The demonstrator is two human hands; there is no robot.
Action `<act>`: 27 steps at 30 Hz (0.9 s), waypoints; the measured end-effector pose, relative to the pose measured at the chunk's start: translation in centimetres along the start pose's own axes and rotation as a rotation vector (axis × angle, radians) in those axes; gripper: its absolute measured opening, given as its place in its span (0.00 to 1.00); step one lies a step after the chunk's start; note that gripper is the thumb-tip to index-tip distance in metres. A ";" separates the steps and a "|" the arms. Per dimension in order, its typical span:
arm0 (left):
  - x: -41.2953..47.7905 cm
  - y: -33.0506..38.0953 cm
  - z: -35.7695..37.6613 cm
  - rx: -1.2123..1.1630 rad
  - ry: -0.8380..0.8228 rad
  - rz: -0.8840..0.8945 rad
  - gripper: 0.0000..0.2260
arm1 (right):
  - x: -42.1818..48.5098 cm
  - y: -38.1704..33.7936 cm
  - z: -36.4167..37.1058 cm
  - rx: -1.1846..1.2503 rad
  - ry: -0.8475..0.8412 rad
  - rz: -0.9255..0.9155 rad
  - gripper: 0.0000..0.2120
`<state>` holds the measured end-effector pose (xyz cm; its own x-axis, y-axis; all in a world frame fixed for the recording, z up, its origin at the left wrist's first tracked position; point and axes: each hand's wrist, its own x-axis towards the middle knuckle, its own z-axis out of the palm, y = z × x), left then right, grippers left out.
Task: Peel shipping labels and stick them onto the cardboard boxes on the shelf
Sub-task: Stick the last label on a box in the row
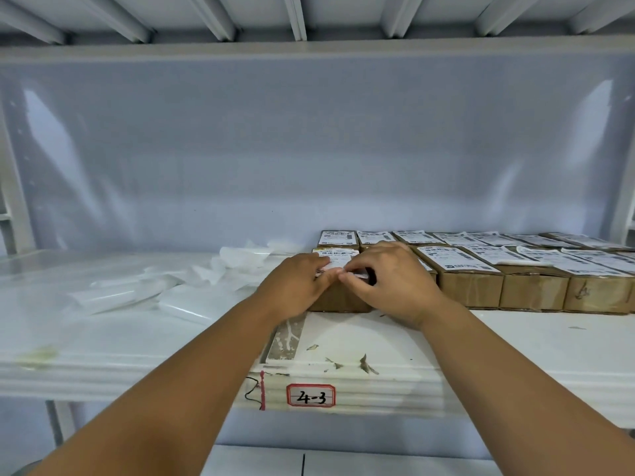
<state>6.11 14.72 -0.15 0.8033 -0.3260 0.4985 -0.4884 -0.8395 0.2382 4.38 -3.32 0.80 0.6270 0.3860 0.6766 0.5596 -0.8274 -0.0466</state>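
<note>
Pressing a white, barcode-printed label onto a brown cardboard box, the left hand is lying flat-fingered while the right hand is pinching the label's edge.

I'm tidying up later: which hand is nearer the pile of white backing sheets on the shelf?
Left. The left hand lies just right of the backing sheets; the right hand is farther right, beyond it.
</note>
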 end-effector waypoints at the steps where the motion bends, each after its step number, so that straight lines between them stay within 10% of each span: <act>1: 0.0 0.0 0.4 -0.022 0.036 0.001 0.21 | 0.0 0.1 0.1 -0.002 0.031 0.004 0.15; 27: -0.6 0.2 0.7 -0.048 0.136 0.010 0.13 | 0.2 0.8 0.1 0.123 -0.011 0.174 0.04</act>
<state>5.77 14.41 -0.99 0.7466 -0.2694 0.6083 -0.5144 -0.8135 0.2711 5.05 -3.90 0.84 0.7256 0.2464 0.6425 0.5035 -0.8265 -0.2516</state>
